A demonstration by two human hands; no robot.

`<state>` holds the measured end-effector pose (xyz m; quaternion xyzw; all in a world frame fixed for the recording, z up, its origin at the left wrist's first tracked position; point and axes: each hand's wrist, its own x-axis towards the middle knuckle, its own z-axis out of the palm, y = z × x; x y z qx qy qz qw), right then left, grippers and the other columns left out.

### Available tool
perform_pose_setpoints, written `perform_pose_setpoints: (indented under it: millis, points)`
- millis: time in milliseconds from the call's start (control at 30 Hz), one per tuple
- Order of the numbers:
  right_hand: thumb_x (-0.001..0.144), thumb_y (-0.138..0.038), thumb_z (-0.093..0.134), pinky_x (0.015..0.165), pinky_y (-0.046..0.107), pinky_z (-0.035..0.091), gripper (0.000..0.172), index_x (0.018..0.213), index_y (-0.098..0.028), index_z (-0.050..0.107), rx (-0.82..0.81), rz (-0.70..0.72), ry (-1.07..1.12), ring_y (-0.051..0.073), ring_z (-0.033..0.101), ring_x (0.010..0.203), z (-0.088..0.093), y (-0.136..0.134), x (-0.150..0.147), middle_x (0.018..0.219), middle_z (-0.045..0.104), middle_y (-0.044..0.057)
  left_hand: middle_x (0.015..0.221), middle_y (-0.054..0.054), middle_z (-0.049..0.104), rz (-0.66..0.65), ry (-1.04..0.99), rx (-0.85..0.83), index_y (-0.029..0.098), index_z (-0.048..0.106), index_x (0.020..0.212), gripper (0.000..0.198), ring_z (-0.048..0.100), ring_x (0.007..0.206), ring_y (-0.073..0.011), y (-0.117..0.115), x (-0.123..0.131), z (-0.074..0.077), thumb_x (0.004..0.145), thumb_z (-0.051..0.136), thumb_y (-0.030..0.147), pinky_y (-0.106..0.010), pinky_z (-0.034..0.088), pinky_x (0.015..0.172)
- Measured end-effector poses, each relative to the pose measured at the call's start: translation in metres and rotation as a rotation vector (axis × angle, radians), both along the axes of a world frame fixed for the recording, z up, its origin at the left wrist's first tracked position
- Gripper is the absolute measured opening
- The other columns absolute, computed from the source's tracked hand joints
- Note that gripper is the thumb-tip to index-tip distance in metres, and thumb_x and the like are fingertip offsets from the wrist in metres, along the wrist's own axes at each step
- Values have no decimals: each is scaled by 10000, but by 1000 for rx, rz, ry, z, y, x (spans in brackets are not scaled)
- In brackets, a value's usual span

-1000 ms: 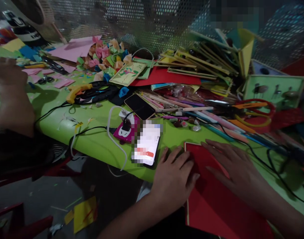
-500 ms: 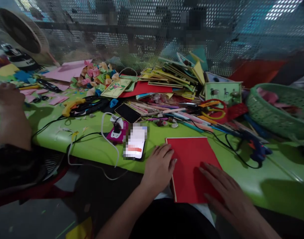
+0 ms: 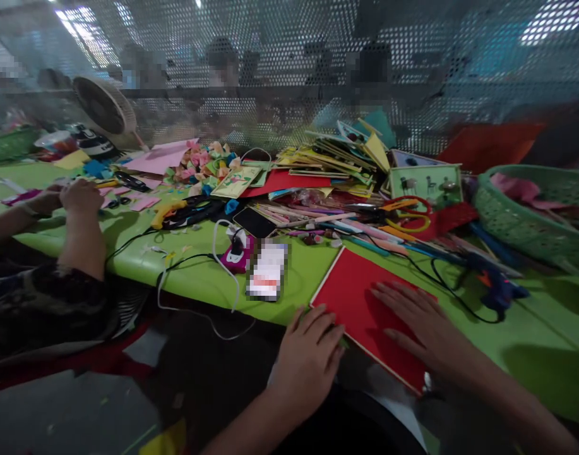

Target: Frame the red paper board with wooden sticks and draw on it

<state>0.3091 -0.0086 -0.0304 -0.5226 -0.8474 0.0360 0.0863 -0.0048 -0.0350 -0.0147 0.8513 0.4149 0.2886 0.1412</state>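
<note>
A red sheet-covered board with a pale edge lies turned at an angle on the green table, its near corner jutting past the front edge. My right hand rests flat on its right part, fingers stretched out. Beside the board's left edge, my left hand lies at the table's front edge with its fingers spread and bent slightly down. A phone with a lit screen is a little beyond my left hand.
Scissors, pencils and stacked cards crowd the back. A green basket and a dark blue glue gun stand at right. Cables run by a purple socket block. At left are another person's hands and a fan.
The red board has turned, its near end swinging to the right under my right hand. My left hand has come off its edge, toward me. The view has shifted left.
</note>
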Motion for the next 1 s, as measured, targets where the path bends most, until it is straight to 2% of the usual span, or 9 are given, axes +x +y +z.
perform_pose_setpoints:
  millis: [133, 233, 300, 433, 533, 667, 833, 1000]
  points:
    - [1008, -616, 465, 1216, 622, 361, 690, 1651, -428, 303, -11, 48, -18, 321, 409, 1543, 7, 24, -5, 1694, 419, 13, 1426, -4, 695, -91, 28, 15, 260, 640, 1369, 328, 565, 1407, -209, -19, 13, -4, 1066, 558, 355, -459, 338, 1285]
    - [1007, -621, 466, 1210, 626, 371, 686, 1645, -408, 331, -19, 90, -15, 323, 413, 1541, 9, 38, -10, 1690, 425, 19, 1477, -5, 660, -182, 93, 8, 265, 603, 1416, 364, 521, 1455, -198, -21, 19, 2, 1095, 487, 394, -461, 339, 1287]
    - [1006, -612, 476, 1205, 628, 379, 697, 1651, -407, 311, -10, 105, 4, 321, 427, 1533, 9, 42, -9, 1691, 426, 23, 1514, 0, 633, -199, 115, -6, 274, 582, 1442, 377, 498, 1477, -191, -14, 18, 10, 1106, 456, 389, -463, 351, 1282]
    - [993, -583, 518, 1200, 623, 395, 709, 1645, -380, 328, 55, 71, 102, 329, 456, 1513, 5, 38, 8, 1663, 478, 50, 1609, -22, 538, -99, 129, -57, 257, 517, 1520, 430, 442, 1523, -221, 14, 9, 26, 1104, 445, 340, -503, 341, 1287]
    - [1006, -540, 501, 1168, 582, 448, 599, 1563, -323, 475, 124, -45, 220, 332, 534, 1451, 3, 30, 26, 1560, 601, 98, 1660, -66, 466, -21, 165, -102, 205, 460, 1570, 491, 410, 1546, -255, 38, 3, 30, 1093, 466, 320, -524, 326, 1295]
    - [992, -536, 518, 1109, 549, 516, 486, 1417, -321, 615, 120, -232, 331, 333, 646, 1328, 2, 19, 39, 1416, 714, 101, 1673, -89, 442, 39, 211, -123, 198, 443, 1584, 518, 399, 1552, -276, 60, 6, 24, 1083, 497, 319, -532, 317, 1297]
    - [934, -585, 563, 1160, 570, 461, 462, 1307, -343, 692, 66, -354, 424, 343, 678, 1280, 0, 14, 38, 1349, 755, 68, 1677, -99, 431, 25, 246, -113, 216, 447, 1575, 510, 458, 1510, -280, 72, 12, 15, 1088, 492, 362, -559, 340, 1278]
    - [851, -689, 556, 999, 560, 540, 520, 1163, -331, 766, 6, -640, 458, 390, 702, 1201, 7, 12, 37, 1258, 790, 82, 1685, -89, 417, -21, 240, -115, 231, 450, 1569, 495, 426, 1533, -271, 77, 10, 11, 1103, 443, 396, -579, 327, 1283]
